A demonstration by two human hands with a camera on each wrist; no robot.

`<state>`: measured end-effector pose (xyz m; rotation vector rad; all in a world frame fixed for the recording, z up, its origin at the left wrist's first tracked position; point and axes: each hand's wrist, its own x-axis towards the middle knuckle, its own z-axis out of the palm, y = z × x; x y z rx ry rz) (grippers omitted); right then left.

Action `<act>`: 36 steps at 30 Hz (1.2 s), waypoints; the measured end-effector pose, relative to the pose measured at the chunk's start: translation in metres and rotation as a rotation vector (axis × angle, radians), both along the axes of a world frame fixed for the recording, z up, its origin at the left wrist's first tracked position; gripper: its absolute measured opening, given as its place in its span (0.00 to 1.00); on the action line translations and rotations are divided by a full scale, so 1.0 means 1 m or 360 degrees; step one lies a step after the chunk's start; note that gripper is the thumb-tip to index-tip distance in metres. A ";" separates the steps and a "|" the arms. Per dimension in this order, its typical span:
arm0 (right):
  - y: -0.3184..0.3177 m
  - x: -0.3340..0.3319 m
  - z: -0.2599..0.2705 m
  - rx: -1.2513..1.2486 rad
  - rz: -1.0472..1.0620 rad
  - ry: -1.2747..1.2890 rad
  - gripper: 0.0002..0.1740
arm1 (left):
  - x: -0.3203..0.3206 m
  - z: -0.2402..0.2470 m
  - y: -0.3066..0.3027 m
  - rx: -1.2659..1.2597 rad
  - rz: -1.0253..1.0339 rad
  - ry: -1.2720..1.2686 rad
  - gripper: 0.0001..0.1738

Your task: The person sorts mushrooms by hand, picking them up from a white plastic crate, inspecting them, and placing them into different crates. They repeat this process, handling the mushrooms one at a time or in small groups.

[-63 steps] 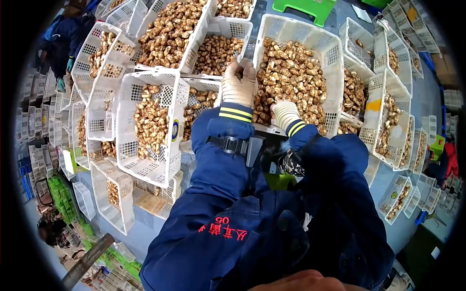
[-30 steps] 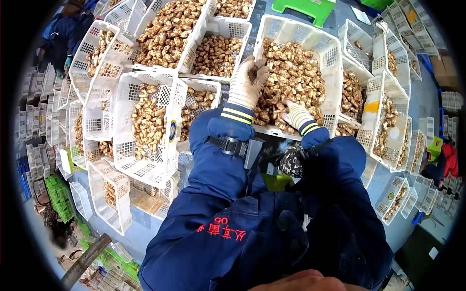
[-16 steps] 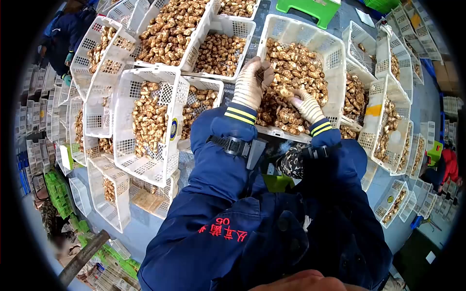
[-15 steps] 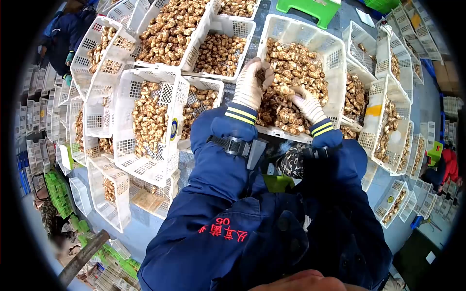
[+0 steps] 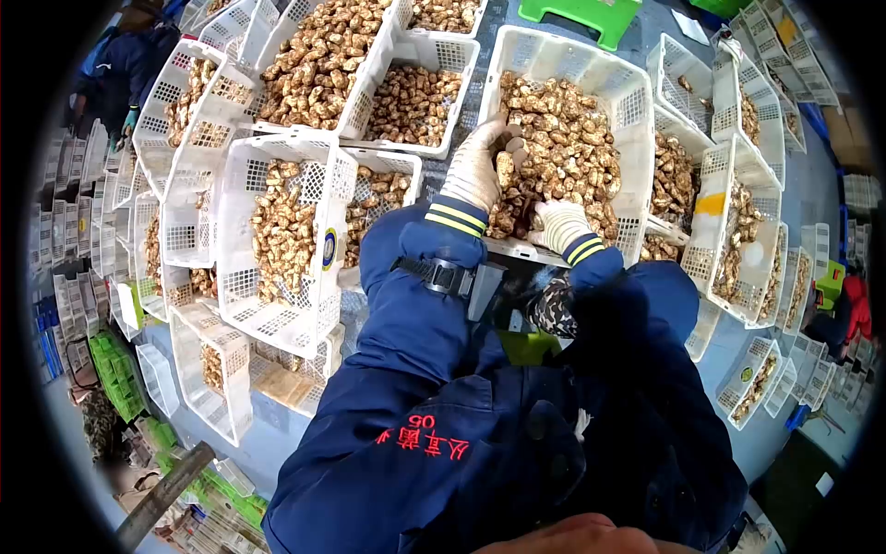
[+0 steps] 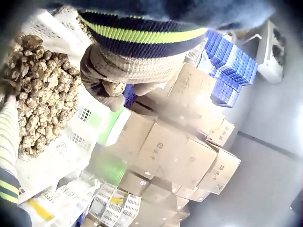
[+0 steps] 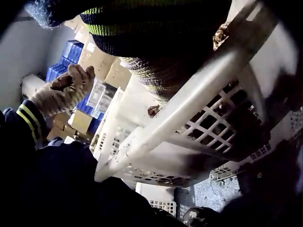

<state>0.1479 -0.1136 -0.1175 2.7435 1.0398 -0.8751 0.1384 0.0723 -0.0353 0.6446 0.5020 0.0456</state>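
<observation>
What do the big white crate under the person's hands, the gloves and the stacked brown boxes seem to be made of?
The crate looks like slightly glossy moulded plastic: regular lattice holes. The gloves seem matt knitted fabric, fibre unclear: ribbed, striped cuffs. The boxes look like matt cardboard: brown, flat-sided, printed.

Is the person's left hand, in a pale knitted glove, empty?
No, the left hand has its fingers curled round a brown, knobbly lump.
</observation>
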 end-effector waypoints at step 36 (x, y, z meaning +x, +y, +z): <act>-0.005 0.033 0.038 0.2086 -0.2039 0.1586 0.34 | 0.002 -0.027 -0.002 0.0988 -0.0850 -0.0193 0.33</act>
